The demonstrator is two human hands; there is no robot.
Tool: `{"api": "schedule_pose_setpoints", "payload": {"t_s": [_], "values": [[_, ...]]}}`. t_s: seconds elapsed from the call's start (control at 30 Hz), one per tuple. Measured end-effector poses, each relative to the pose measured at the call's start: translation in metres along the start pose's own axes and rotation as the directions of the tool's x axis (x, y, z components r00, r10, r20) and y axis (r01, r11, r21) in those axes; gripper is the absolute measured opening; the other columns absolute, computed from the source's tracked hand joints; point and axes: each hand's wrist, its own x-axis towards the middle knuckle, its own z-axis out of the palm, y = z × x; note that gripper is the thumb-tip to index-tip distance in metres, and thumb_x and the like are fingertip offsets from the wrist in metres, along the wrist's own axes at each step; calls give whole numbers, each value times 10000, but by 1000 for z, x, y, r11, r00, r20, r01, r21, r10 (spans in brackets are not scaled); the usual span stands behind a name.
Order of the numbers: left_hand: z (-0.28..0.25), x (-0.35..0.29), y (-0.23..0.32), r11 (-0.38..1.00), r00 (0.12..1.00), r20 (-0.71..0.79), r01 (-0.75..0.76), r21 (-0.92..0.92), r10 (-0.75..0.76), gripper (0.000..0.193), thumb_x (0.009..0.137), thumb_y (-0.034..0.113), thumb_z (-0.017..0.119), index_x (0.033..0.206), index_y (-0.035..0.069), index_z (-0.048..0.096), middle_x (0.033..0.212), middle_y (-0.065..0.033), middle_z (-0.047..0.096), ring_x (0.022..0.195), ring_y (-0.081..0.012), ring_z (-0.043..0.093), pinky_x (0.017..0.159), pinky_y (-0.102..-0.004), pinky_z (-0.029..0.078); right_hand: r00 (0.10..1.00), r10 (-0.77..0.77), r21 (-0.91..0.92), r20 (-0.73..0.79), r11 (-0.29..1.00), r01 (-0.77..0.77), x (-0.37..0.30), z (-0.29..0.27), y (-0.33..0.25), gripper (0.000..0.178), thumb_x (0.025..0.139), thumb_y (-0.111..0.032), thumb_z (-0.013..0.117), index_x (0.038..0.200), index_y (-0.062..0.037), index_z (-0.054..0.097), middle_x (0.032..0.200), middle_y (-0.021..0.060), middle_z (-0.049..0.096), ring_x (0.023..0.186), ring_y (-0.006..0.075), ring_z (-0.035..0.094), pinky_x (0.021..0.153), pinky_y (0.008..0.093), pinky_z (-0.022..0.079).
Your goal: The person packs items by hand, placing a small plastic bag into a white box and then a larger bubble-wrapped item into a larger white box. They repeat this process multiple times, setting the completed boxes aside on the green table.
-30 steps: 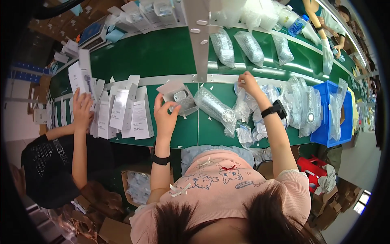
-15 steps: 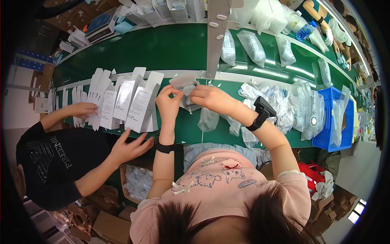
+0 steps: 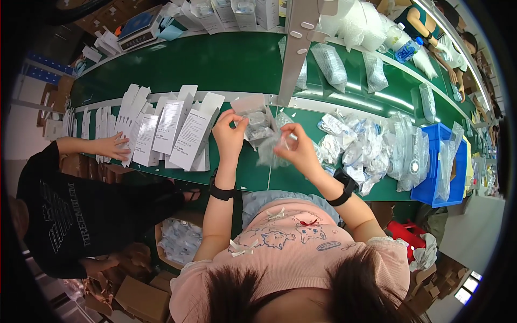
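In the middle of the bench, a small white box (image 3: 251, 102) stands open toward me, with clear-wrapped pieces (image 3: 258, 123) inside. My left hand (image 3: 230, 133) is at its left edge, thumb and forefinger pinched on the box's side. Just right of the box, my right hand (image 3: 299, 149) is closed with its fingertips on a crumpled clear plastic bag (image 3: 267, 153), which hangs in front of the box. What the bag contains, if anything, cannot be made out.
Upright white cartons (image 3: 184, 137) stand left, beside a co-worker's hand (image 3: 112, 146). Heaped bagged parts (image 3: 355, 142) and a blue bin (image 3: 453, 177) are right. A metal post (image 3: 295, 59) rises behind the box; bubble-wrapped packs (image 3: 329, 67) lie beyond.
My right hand has drawn back from the box, down and to the right, and now has the plastic bag. My left hand stays by the box. The co-worker's nearer hand has withdrawn from the cartons.
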Motion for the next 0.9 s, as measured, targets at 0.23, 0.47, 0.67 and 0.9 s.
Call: {"api": "schedule_pose_setpoints", "payload": {"t_s": [0.23, 0.47, 0.67, 0.9], "values": [[4, -2, -1, 999, 998, -41, -42, 13, 42, 160, 650, 98, 689, 723, -9, 595, 956, -177, 600, 914, -291, 567, 778, -317, 419, 746, -487, -641, 454, 403, 653, 41, 22, -18, 335, 682, -187, 678, 933, -33, 516, 877, 88, 528, 787, 236, 517, 685, 316, 404], [4, -4, -13, 967, 965, -75, -249, 53, 252, 135, 686, 63, 660, 716, -9, 550, 911, -117, 585, 692, -205, 560, 500, -267, 408, 770, -352, -748, 532, 232, 622, 40, 27, -34, 221, 689, -209, 624, 841, -70, 545, 822, 36, 546, 856, 209, 479, 726, 318, 355], [6, -6, -5, 994, 1000, 17, 8, -107, -6, 164, 684, 87, 664, 717, -27, 551, 941, -171, 574, 901, -286, 549, 799, -323, 399, 629, -590, -710, 505, 129, 692, 53, 8, -27, 251, 660, -196, 654, 862, -81, 559, 844, 29, 562, 958, 235, 476, 824, 390, 351], [4, -6, -26, 988, 989, -96, -119, -94, 110, 134, 694, 69, 659, 703, -6, 549, 856, -95, 558, 700, -180, 497, 575, -261, 370, 610, -662, -620, 435, 271, 736, 58, 4, -32, 231, 656, -71, 626, 881, -80, 572, 898, 64, 559, 963, 255, 499, 912, 465, 326]]}}
